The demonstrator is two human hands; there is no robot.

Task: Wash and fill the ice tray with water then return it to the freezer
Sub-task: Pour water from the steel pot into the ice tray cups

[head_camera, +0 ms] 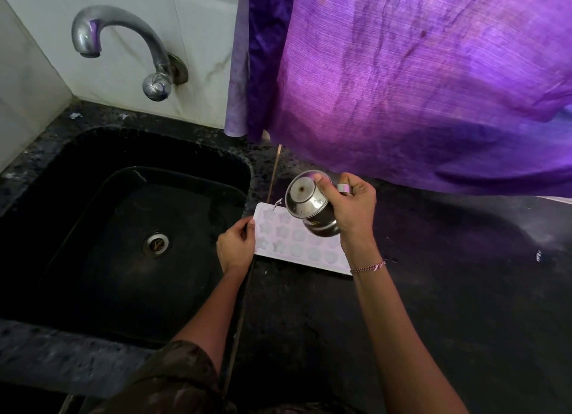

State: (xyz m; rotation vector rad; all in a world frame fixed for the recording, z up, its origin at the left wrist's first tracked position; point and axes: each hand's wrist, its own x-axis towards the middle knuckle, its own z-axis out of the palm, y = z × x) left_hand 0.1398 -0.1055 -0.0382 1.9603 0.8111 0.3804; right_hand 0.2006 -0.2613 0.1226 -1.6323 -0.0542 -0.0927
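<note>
On the dark counter [433,289], just beside the right rim of the black sink [77,166], the white ice tray [297,246] is laid flat with its left end at the counter's sink-side edge. That end is pinched by the left hand [236,246], while a steel cup [309,209], gripped in the right hand [356,209], is tipped over the tray's far left corner and a thin stream is poured. Washing is judged finished and filling under way; the return to the freezer is left.

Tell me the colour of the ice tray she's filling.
White, tinted faintly lilac by the curtain light; the ice tray shows in the head view.
</note>
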